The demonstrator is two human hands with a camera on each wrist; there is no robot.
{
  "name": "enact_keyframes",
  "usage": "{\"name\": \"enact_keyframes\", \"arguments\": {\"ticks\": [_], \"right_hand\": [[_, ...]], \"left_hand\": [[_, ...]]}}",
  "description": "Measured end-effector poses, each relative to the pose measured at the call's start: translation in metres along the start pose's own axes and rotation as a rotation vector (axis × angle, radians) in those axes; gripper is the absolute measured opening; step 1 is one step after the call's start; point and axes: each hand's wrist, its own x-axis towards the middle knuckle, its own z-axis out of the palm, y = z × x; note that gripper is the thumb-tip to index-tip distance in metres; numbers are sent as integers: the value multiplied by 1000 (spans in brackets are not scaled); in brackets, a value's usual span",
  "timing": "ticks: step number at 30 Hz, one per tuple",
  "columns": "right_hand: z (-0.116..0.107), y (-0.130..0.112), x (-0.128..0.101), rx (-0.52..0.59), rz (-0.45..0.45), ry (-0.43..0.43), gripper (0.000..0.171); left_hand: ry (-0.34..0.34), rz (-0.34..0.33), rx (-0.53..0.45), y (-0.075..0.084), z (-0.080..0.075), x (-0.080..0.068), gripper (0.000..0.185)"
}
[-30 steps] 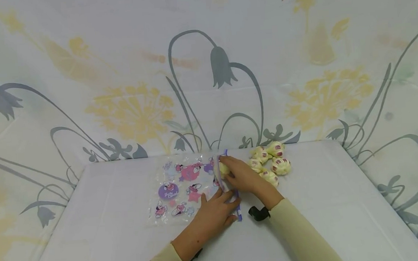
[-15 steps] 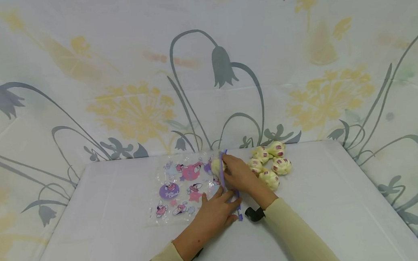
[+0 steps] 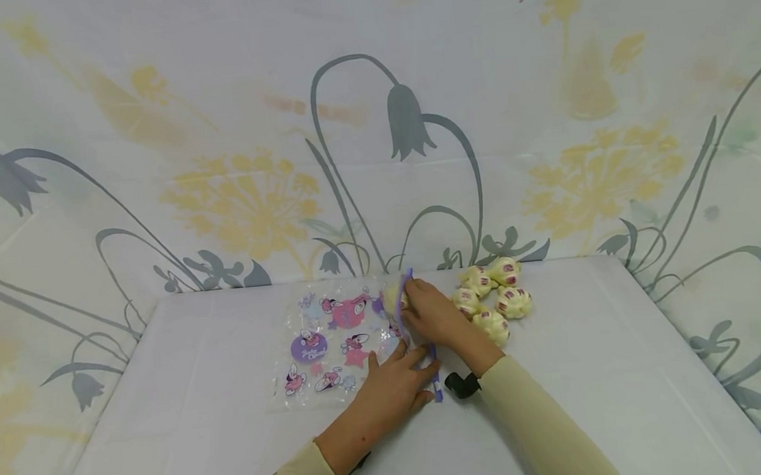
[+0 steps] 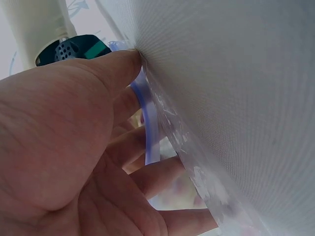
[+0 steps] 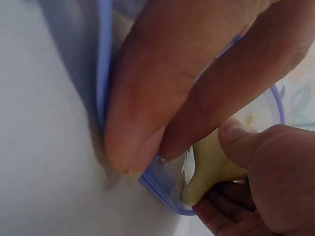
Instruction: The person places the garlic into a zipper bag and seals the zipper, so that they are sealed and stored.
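Note:
A clear zip bag [image 3: 338, 343] with pink and purple cartoon prints lies flat on the table, its purple zip edge at the right. My left hand [image 3: 391, 387] rests on that edge with its fingers spread, pressing the lower part of the mouth down. My right hand [image 3: 433, 311] holds a pale garlic bulb [image 3: 390, 297] at the upper part of the mouth, the bulb's body inside the bag. In the right wrist view, my right hand [image 5: 280, 177] pinches the bulb's pale neck [image 5: 211, 164], while left fingers [image 5: 147, 98] touch the zip edge.
Several garlic bulbs [image 3: 491, 325] with purple markings lie grouped to the right of the bag, close to my right wrist. The white table [image 3: 602, 369] meets a flower-patterned cloth [image 3: 529, 183] at its far edge. A black wrist camera [image 3: 462, 385] sits under my right wrist.
My right hand has moved the garlic bulb a little leftward, from the bag's mouth to inside it. The zip edge now lies over the bulb. My left hand stays in place.

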Motion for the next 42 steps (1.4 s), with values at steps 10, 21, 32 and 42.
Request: {"name": "enact_keyframes", "arguments": {"ticks": [10, 21, 32, 42], "right_hand": [[3, -1, 12, -10, 72, 99, 22], [1, -3, 19, 13, 224, 196, 25], [-9, -13, 5, 44, 210, 88, 28], [-22, -18, -28, 40, 142, 207, 38]], "left_hand": [[-10, -6, -3, 2, -1, 0, 47], [-8, -2, 2, 2, -2, 1, 47], [-16, -6, 0, 0, 0, 1, 47], [-18, -13, -18, 0, 0, 1, 45]]}}
